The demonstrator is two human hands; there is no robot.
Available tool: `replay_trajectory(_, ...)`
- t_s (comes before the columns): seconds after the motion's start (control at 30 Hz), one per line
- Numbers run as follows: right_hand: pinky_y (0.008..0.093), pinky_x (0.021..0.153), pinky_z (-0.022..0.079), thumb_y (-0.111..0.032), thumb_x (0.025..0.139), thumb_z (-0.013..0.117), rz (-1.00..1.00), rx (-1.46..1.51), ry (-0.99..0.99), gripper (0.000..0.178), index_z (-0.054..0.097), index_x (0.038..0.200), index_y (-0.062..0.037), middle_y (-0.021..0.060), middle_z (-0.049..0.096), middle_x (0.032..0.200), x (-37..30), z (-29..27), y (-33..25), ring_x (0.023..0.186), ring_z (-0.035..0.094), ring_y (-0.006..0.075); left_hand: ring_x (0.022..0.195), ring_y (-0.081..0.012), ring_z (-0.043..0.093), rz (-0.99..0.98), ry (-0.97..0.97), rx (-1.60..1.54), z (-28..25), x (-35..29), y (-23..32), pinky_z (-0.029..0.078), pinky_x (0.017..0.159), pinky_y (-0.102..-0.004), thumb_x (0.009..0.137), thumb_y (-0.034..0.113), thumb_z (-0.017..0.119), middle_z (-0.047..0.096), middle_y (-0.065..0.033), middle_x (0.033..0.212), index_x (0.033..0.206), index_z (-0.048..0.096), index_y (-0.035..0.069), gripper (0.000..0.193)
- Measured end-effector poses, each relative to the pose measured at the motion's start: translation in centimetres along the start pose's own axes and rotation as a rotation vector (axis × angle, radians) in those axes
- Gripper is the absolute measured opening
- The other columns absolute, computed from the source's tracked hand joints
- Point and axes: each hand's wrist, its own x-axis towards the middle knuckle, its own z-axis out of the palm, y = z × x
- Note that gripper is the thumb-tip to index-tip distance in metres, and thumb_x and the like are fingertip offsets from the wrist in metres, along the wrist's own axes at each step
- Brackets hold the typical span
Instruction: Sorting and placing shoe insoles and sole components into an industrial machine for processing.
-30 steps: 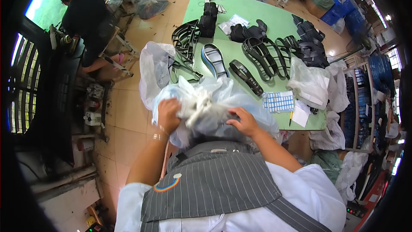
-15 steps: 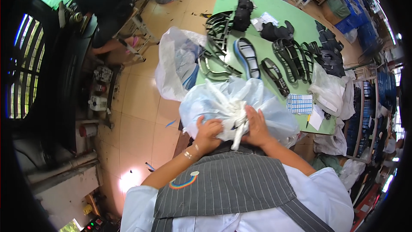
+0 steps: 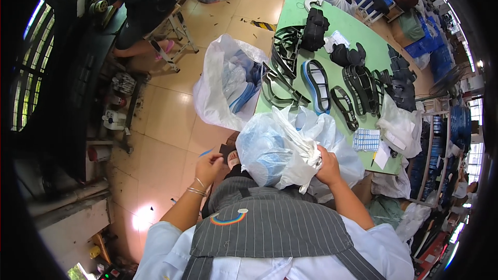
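Plastic bag (image 3: 265, 148), translucent, between our apron (image 3: 280, 236) and the green table (image 3: 360, 31); our right hand (image 3: 328, 167) grips its bunched neck. Our left hand (image 3: 208, 169) hangs apart, curled, how tightly we cannot tell.

The left hand (image 3: 209, 169) is now off the plastic bag (image 3: 270, 150), apart from it; the knot (image 3: 311, 153) now leans rightward, seemingly clutched by the right hand (image 3: 328, 168).
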Motion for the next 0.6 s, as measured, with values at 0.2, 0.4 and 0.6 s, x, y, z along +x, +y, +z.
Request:
replay_trajectory(0.2,0.0464,0.065,0.042,-0.029,0.068,0.071,0.035,0.104,-0.033,0.057,0.051,0.115,-0.0054,0.0186,0.064,0.083,-1.0,0.7,0.6,0.071,0.056,0.0397,0.069,-0.0104,0.059,-0.155,0.108,0.087,-1.2,3.4,-2.9,0.048,0.064,-0.0237,0.083,0.014,0.063,0.065,-0.0050,0.076,0.095,0.065,-0.001,0.019)
replay_trajectory(0.4,0.0294,0.077,0.050,-0.012,0.066,0.074,0.229,0.670,-0.039,0.047,0.059,0.109,0.0004,0.0124,0.067,0.093,-3.7,-7.2,-4.6,0.084,0.065,0.0184,0.077,-0.0149,0.061,0.040,-0.149,0.456,-2.0,12.3,-2.8,0.049,0.071,-0.0291,0.083,0.020,0.064,0.067,-0.0098,0.083,0.095,0.065,-0.001,0.023)
replay_trajectory(0.6,0.0333,0.074,0.052,-0.012,0.068,0.072,0.268,0.395,0.383,0.045,0.058,0.108,0.0028,0.0139,0.066,0.095,-7.8,-6.9,-5.5,0.080,0.066,0.0230,0.081,-0.0256,0.064,0.140,-0.367,0.772,-2.1,29.6,-4.8,0.050,0.076,-0.0339,0.081,0.020,0.062,0.067,-0.0129,0.084,0.096,0.066,0.005,0.022)
